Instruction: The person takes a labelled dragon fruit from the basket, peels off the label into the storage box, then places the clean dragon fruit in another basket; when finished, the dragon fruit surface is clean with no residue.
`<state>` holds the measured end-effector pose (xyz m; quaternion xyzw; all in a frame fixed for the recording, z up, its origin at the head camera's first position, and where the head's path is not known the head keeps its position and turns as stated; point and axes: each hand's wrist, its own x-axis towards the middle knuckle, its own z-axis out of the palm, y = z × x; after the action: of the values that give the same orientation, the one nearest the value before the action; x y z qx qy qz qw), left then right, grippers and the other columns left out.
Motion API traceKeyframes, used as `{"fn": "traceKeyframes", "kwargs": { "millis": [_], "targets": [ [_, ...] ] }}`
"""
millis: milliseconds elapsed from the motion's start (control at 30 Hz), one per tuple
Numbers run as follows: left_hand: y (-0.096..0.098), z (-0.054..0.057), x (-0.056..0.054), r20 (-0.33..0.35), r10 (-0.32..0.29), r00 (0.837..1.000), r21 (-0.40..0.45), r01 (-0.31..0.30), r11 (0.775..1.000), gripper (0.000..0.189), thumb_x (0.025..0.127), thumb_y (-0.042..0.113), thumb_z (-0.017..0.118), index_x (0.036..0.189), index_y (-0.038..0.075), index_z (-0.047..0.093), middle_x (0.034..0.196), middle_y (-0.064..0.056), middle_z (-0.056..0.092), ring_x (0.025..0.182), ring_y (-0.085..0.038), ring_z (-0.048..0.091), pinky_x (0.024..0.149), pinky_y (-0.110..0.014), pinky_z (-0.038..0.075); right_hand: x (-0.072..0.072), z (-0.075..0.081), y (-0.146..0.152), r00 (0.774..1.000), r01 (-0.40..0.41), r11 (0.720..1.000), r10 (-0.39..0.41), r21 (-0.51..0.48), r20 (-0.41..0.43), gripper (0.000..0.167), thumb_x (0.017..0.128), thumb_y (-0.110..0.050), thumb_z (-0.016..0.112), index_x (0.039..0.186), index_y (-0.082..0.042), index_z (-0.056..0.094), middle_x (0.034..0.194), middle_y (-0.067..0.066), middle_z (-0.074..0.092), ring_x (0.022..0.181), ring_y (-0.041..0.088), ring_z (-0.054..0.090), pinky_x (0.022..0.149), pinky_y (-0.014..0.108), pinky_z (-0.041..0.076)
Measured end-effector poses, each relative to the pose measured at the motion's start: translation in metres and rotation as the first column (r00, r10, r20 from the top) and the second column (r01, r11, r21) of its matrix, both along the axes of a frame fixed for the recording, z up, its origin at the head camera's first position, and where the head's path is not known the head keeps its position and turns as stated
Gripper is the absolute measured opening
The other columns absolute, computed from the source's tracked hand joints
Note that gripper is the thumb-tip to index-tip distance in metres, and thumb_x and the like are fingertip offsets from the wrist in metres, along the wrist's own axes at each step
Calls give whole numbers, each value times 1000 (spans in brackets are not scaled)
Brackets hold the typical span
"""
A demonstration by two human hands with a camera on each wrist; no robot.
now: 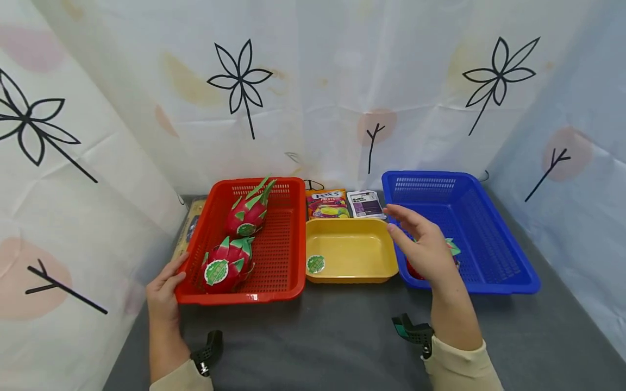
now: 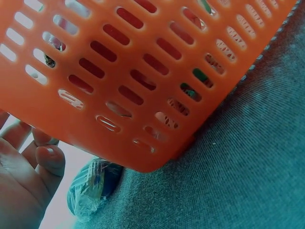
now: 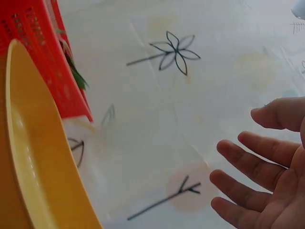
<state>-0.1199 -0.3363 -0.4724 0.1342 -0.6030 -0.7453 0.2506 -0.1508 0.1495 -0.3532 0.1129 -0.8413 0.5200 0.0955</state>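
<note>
My left hand (image 1: 166, 288) is at the left wall of a red plastic basket (image 1: 281, 296), its fingertips right at the rim. Two pink dragon fruits lie in this basket: the near dragon fruit (image 1: 230, 267) bears a round green sticker, and the far dragon fruit (image 1: 246, 214) has long green leaves. Nothing is between the fingers of my right hand (image 1: 423, 247), which hovers with spread fingers over the left side of a blue basket (image 1: 499, 233). Beneath it, a red item with green leaf tips (image 1: 452, 247) is mostly hidden by the hand.
Between the baskets stands a yellow tray (image 1: 352, 250) with a round green sticker (image 1: 315, 264). Behind it lie a Foxs Fruits pouch (image 1: 326, 205) and a white-and-purple packet (image 1: 365, 205). Another package (image 1: 188, 231) lies left of the red basket. Patterned curtains (image 1: 313, 98) enclose the grey table (image 1: 313, 336).
</note>
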Motion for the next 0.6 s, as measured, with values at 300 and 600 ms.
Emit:
{"fn": "traceKeyframes", "kwargs": {
  "millis": [300, 600],
  "targets": [
    [1, -4, -3, 0, 2, 1000, -45, -2, 999, 34, 100, -2, 53, 132, -10, 63, 131, -8, 67, 119, -20, 58, 86, -18, 54, -12, -3, -40, 983, -180, 983, 178, -35, -42, 44, 99, -7, 67, 142, -4, 58, 139, 11, 61, 131, 28, 55, 111, 48, 41],
    [0, -2, -1, 16, -2, 1000, -29, 3, 1000, 35, 100, -1, 53, 133, -7, 63, 132, -5, 66, 119, -20, 59, 86, -19, 54, -21, -11, -93, 912, -398, 916, 389, -46, -133, 49, 94, -5, 73, 141, -9, 61, 134, 9, 64, 124, 24, 61, 106, 47, 48]
  ]
}}
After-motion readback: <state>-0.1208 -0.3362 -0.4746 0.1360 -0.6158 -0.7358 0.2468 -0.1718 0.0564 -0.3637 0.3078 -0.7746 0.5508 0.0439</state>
